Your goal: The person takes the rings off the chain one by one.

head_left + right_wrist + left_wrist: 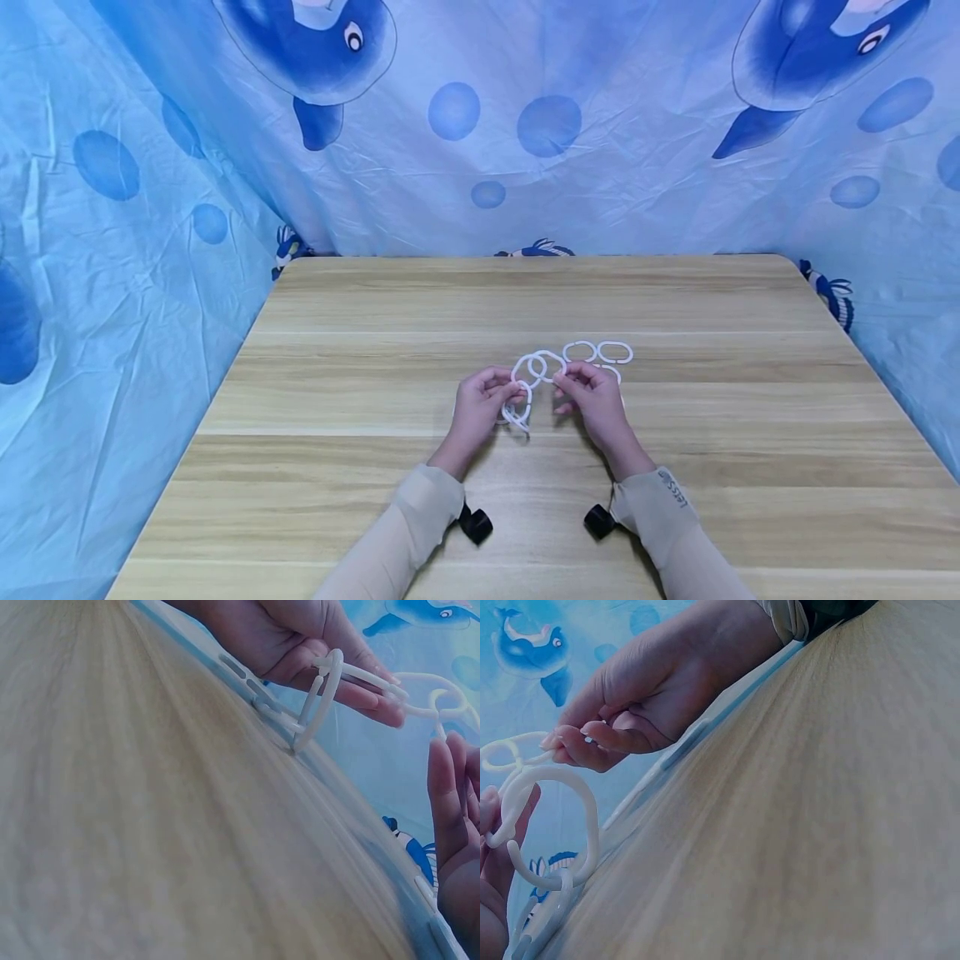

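Note:
Several white plastic C-shaped links are joined into a short chain held between the two hands over the table. My left hand pinches one link between thumb and fingers, and more linked rings dangle below it. At the chain's other end, my right hand pinches the end link between thumb and forefinger, its other fingers loosely bent. The left wrist view shows a large link hanging by the left fingers, its gap facing left. In the right wrist view, a hanging link lies in front of the left fingers.
Loose white oval links lie on the wooden table just beyond and beside the right hand, partly hidden by it. A blue curtain with whale prints hangs behind the table and along its sides.

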`<state>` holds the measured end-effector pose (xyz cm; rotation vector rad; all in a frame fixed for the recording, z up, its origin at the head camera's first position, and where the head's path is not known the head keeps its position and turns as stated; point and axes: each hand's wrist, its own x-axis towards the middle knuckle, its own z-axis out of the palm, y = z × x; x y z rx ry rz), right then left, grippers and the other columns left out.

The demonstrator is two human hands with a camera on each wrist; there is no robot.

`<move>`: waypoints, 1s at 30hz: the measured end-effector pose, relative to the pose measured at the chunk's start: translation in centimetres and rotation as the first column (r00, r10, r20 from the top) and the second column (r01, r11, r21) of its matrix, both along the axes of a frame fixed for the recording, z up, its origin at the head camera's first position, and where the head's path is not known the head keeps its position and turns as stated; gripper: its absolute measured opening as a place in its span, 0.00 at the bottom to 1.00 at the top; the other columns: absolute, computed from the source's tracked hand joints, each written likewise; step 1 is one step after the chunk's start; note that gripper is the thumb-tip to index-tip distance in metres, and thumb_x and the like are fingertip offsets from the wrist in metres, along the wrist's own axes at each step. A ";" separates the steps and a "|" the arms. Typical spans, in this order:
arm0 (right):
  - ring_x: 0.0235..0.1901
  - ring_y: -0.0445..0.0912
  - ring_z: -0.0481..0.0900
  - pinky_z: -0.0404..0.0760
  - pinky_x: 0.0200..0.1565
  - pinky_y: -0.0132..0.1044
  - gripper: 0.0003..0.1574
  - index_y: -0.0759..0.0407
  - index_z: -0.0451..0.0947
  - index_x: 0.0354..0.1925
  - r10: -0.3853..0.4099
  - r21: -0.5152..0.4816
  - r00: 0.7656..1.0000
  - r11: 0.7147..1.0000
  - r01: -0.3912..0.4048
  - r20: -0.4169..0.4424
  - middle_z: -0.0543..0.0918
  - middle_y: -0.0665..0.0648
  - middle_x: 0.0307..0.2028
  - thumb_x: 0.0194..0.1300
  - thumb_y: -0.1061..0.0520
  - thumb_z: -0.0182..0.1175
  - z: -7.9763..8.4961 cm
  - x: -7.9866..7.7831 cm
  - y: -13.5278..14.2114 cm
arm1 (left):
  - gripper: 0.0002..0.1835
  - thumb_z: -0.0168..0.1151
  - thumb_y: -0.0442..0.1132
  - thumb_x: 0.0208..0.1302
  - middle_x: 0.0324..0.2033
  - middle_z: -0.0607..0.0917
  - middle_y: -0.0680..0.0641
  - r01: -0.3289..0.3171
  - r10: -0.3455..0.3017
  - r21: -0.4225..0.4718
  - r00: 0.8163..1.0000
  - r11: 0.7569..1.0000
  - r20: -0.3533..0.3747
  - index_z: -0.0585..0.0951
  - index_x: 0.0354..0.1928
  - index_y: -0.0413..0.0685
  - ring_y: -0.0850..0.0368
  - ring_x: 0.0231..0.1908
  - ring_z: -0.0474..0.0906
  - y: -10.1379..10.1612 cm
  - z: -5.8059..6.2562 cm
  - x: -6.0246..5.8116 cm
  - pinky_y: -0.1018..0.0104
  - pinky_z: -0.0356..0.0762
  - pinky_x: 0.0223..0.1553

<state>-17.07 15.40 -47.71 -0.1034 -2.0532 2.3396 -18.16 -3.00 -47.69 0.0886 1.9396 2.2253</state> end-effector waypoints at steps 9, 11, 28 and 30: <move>0.23 0.39 0.80 0.85 0.21 0.33 0.05 0.62 0.78 0.33 -0.026 0.007 0.999 1.000 0.026 0.023 0.81 0.47 0.26 0.61 0.70 0.61 0.1 0.1 -0.1 | 0.13 0.61 0.23 0.59 0.41 0.84 0.27 0.000 0.000 0.003 1.000 1.000 -0.009 0.77 0.46 0.23 0.65 0.30 0.84 0.0 0.1 0.1 0.69 0.86 0.41; 0.24 0.39 0.80 0.85 0.21 0.33 0.06 0.60 0.78 0.33 -0.038 0.005 0.999 0.999 0.038 0.038 0.81 0.47 0.26 0.61 0.69 0.61 0.2 0.1 -0.1 | 0.12 0.61 0.23 0.60 0.41 0.84 0.27 -0.003 0.003 0.007 1.000 1.000 -0.007 0.77 0.46 0.22 0.65 0.30 0.84 0.0 0.0 0.1 0.69 0.86 0.41; 0.22 0.38 0.79 0.83 0.19 0.31 0.13 0.76 0.73 0.40 -0.153 0.016 0.985 0.988 0.153 0.073 0.81 0.45 0.25 0.60 0.67 0.64 -0.2 -0.2 0.1 | 0.12 0.60 0.23 0.60 0.38 0.84 0.26 -0.041 0.041 0.018 0.999 0.999 -0.030 0.76 0.45 0.22 0.66 0.30 0.85 -0.1 0.0 0.0 0.69 0.86 0.40; 0.22 0.37 0.79 0.83 0.19 0.31 0.13 0.76 0.73 0.41 -0.160 0.023 0.984 0.987 0.159 0.078 0.81 0.44 0.25 0.61 0.68 0.63 -0.3 -0.2 0.1 | 0.12 0.60 0.22 0.60 0.38 0.84 0.26 -0.043 0.044 0.023 0.999 0.999 -0.029 0.76 0.45 0.21 0.66 0.30 0.85 -0.1 0.0 0.0 0.69 0.86 0.40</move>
